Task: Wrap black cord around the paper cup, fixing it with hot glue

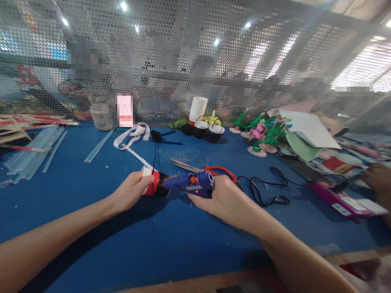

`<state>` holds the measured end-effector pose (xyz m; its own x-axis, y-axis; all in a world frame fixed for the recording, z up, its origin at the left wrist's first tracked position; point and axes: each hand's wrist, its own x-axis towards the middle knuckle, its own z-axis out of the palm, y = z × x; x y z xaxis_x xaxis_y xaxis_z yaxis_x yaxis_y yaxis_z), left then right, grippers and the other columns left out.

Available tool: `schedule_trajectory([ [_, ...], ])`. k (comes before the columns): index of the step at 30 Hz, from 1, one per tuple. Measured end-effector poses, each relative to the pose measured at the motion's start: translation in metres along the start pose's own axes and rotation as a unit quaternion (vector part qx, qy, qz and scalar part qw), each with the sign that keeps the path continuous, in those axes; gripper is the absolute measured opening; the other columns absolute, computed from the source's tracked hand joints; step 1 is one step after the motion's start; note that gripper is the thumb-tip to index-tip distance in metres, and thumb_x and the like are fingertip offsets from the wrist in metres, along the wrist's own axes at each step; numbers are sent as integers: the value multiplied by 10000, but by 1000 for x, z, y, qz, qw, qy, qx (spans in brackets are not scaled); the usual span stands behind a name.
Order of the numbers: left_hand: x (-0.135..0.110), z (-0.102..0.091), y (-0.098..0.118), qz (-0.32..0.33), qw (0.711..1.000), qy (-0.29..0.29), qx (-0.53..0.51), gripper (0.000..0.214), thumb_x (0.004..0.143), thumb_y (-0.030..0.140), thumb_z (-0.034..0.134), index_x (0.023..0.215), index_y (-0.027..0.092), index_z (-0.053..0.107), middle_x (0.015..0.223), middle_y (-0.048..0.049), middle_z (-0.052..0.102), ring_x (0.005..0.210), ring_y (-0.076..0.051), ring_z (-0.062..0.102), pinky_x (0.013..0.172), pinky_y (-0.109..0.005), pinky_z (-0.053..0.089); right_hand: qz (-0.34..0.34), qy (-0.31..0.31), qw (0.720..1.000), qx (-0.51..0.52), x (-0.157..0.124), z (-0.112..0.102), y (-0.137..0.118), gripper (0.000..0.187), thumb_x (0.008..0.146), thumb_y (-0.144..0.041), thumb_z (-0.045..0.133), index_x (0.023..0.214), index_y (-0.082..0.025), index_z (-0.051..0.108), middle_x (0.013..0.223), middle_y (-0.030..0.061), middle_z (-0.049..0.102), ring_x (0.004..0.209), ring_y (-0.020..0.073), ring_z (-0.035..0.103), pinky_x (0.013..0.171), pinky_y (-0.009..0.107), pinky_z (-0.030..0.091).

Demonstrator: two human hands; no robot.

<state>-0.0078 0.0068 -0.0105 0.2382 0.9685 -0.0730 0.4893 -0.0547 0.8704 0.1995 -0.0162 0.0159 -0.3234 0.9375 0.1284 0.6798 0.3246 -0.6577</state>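
My left hand is closed around a small red, white and black paper cup, tilted on its side above the blue table. A white ribbon and a black cord run from the cup toward the back. My right hand grips a blue glue gun, its small red light lit. The nozzle points left at the cup's black part; whether it touches cannot be made out. Just behind the glue gun lie scissors with red handles, blades partly open.
Clear glue sticks and a glass jar are at left. Stacked paper cups and two small black-and-white buckets stand at back. Right are green crafts, a black cable, a purple power strip and another person's hand.
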Motion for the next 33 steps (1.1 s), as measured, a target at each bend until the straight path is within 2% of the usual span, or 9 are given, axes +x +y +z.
schedule_trajectory([
  [4,0,0,1,-10,1000,3,-3,255,716,343,330,534,170,376,487,59,297,462,-84,260,438,-207,199,52,-58,995,59,4,-6,0,133,644,-276,525,593,-154,523,395,-43,456,314,59,397,304,162,297],
  [8,0,0,1,-8,1000,28,2,232,710,325,334,544,169,380,500,54,320,463,-86,273,439,-210,204,64,-74,983,158,13,-14,5,132,664,-277,527,631,-149,515,364,-53,438,308,64,392,329,176,332],
  [12,0,0,-1,7,999,43,4,227,708,316,350,548,164,401,497,52,340,467,-88,297,447,-213,225,62,-12,961,269,29,-16,22,168,665,-292,549,611,-146,485,400,-54,444,356,57,394,361,179,320],
  [15,0,-1,-2,19,999,50,13,239,712,329,350,548,166,411,492,51,353,468,-96,320,455,-220,246,86,49,950,297,43,-16,36,208,618,-319,598,653,-134,509,498,-35,496,433,65,430,415,192,347],
  [18,0,-2,-2,25,998,52,29,250,720,347,337,581,163,434,508,46,369,488,-109,346,478,-231,272,86,54,964,246,54,-15,43,249,629,-358,586,654,-118,529,558,-13,524,469,64,439,455,199,361],
  [23,1,-3,-3,36,998,43,40,253,736,345,323,627,152,446,545,39,381,517,-113,349,502,-234,282,67,2,988,139,66,-14,40,336,705,-441,475,595,-125,505,533,8,535,441,60,454,448,185,367],
  [28,0,-2,-5,61,996,33,50,268,752,356,310,603,157,411,551,43,339,520,-103,316,504,-231,271,123,49,991,-6,91,-10,55,400,715,-504,417,623,-133,534,481,19,535,415,91,479,415,196,333],
  [33,-4,-2,-3,82,993,24,80,275,760,352,290,571,167,364,552,47,296,515,-93,270,491,-227,240,159,80,979,-96,116,-1,73,338,703,-405,495,575,-102,573,626,127,592,684,218,566,542,254,356],
])
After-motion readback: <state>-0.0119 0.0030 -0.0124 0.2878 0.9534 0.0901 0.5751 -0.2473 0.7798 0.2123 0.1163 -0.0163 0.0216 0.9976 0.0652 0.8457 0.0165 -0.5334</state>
